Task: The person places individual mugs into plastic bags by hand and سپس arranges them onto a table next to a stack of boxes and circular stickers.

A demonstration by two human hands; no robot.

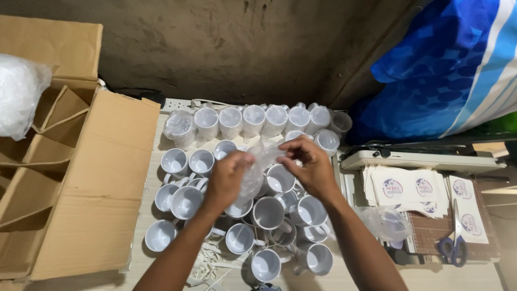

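A big cardboard box [81, 183] lies open at the left, its flaps spread and its dividers showing, with a bundle of clear plastic [19, 94] sitting on its upper corner. At the upper right a blue and white patterned bag [447, 70] leans against the rough grey wall [226, 43]. Between them runs the pale tabletop [137, 267], crowded with white mugs [269, 213]: those nearest the wall stand in a row wrapped in clear bags [253, 119], while the ones closer in are bare, open side up, packed close and touching. To the right of the mugs lies a stack of printed paper sheets [409, 188] with round designs, beside a white flat machine [414, 160] and a crumpled clear bag [385, 222]; blue-handled scissors [454, 242] rest on a brown cutting mat [431, 231]. Both hands meet above the middle of the mugs. The left hand [226, 178] has its grip closed around a mug wrapped in a thin plastic bag [256, 172], held just above the bare mugs. The right hand [312, 167] pinches the top of that same bag between fingers and thumb, its grip shut on the film, the two hands nearly touching. Strips of white paper scraps [210, 264] lie on the tabletop near the front mugs.
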